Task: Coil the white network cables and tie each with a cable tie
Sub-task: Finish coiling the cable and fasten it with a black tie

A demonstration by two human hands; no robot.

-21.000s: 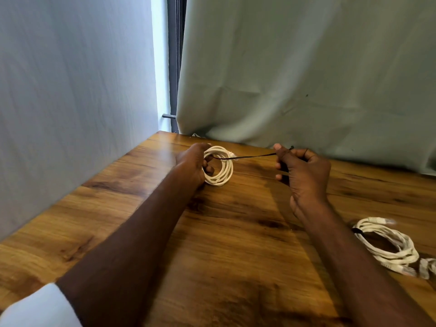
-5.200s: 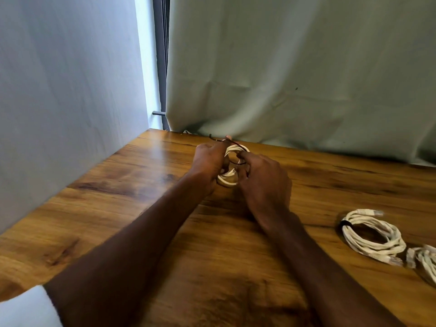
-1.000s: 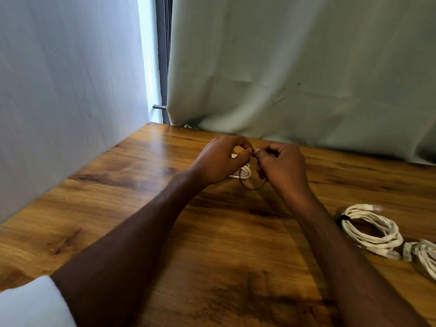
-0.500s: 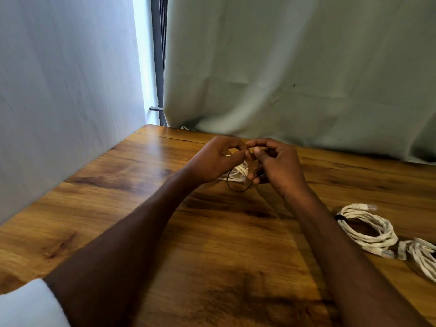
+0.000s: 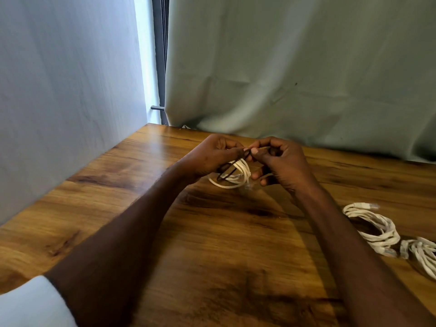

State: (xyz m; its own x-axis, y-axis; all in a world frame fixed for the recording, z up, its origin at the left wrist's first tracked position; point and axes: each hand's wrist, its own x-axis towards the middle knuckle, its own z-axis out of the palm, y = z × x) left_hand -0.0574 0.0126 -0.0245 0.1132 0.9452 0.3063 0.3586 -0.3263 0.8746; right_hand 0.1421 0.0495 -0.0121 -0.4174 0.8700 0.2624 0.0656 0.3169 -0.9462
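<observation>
Both hands are meeting fingertip to fingertip just above the coil; left hand (image 5: 213, 156) is pinching one end of the black cable tie (image 5: 227, 171) between thumb and forefinger, other fingers curled; right hand (image 5: 280, 161) is pinching the other end against it, fingers curled in; the exact head-and-tail junction is hiding behind the fingertips, so I can't tell if the tail is already in the head.

Tie is hanging as a slack dark loop from the pinch down and left, passing around the strands of the white cable coil (image 5: 236, 179); coil is lying on the wooden table (image 5: 212, 244) directly under the hands, one clear plug end (image 5: 249, 186) sticking out at its right edge.

Judging the step as threading/closing the tie, not yet cinched; loop is looking far too loose. To do it well: keep every strand inside the loop before pulling; feed the tail square into the head; hold the head steady with one hand and pull the tail with the other; snug, not crushing; keep the plug end out of the loop.

Further out: two more white coils, a near coil (image 5: 375, 230) and a far-right coil (image 5: 422, 253), are sitting well apart at the right edge; pale curtain (image 5: 306, 67) behind the table.
</observation>
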